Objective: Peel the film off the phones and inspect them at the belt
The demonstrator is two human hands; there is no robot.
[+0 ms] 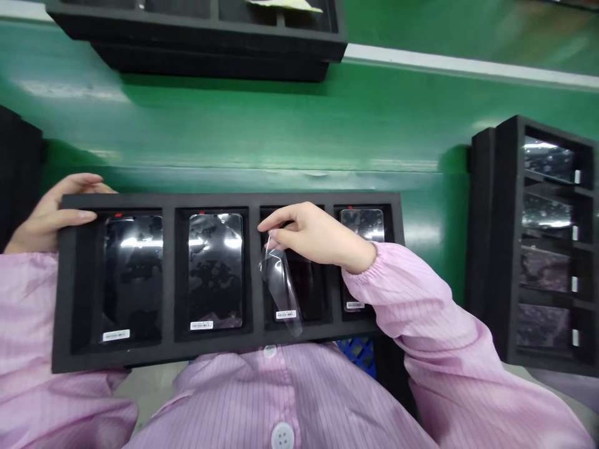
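A long black foam tray lies in front of me, with several dark glass screens in its slots. At its left end, my left hand grips the rim, thumb on top and fingers behind the edge. Over the third slot from the left, my right hand pinches a clear plastic film between thumb and fingers. The film hangs down, partly over the dark screen in that slot and a white barcode label. To the left lie a second screen and a first screen. My right forearm partly hides the rightmost screen.
On the right stands a stack of black foam trays, its top one holding several screens. Another tray stack is at the back, with a pale yellow-green piece on it. A dark stack sits far left. The work surface is green.
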